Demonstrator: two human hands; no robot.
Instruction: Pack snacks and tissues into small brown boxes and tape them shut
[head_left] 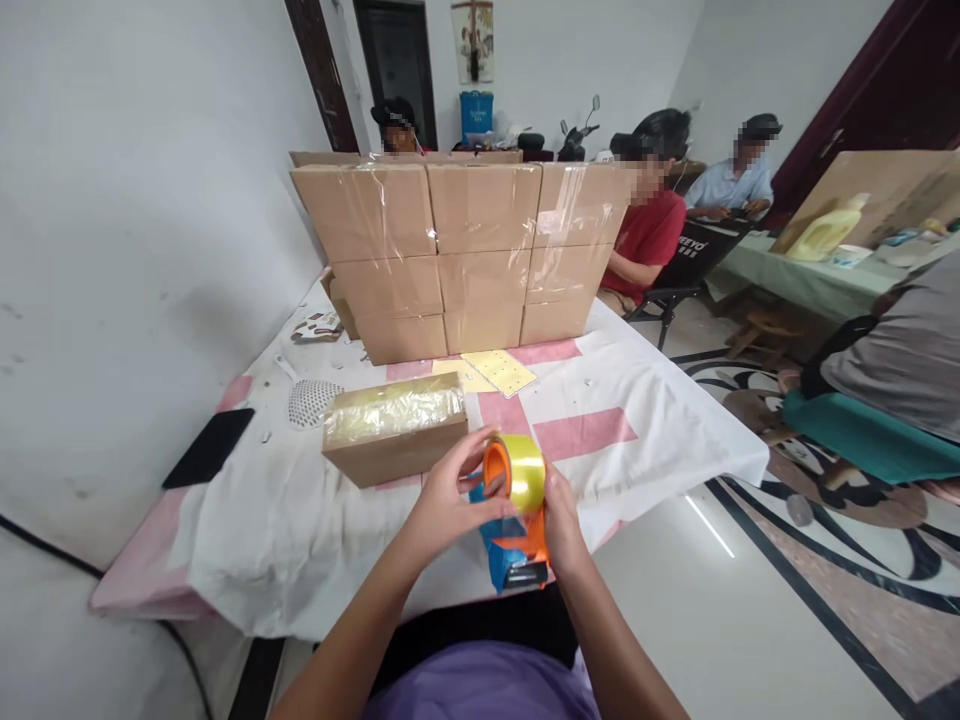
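Note:
A tape dispenser with a blue and orange body carries a roll of yellowish clear tape. My right hand is closed round the dispenser from the right side. My left hand pinches at the roll's orange hub and the tape's edge. Just beyond my hands lies a small cardboard box, its top covered in shiny tape, on the white and pink tablecloth.
A wall of stacked taped cardboard boxes stands at the table's far side. Yellow perforated sheets lie before it. A black phone and a mesh item lie at left. Three people sit behind and to the right.

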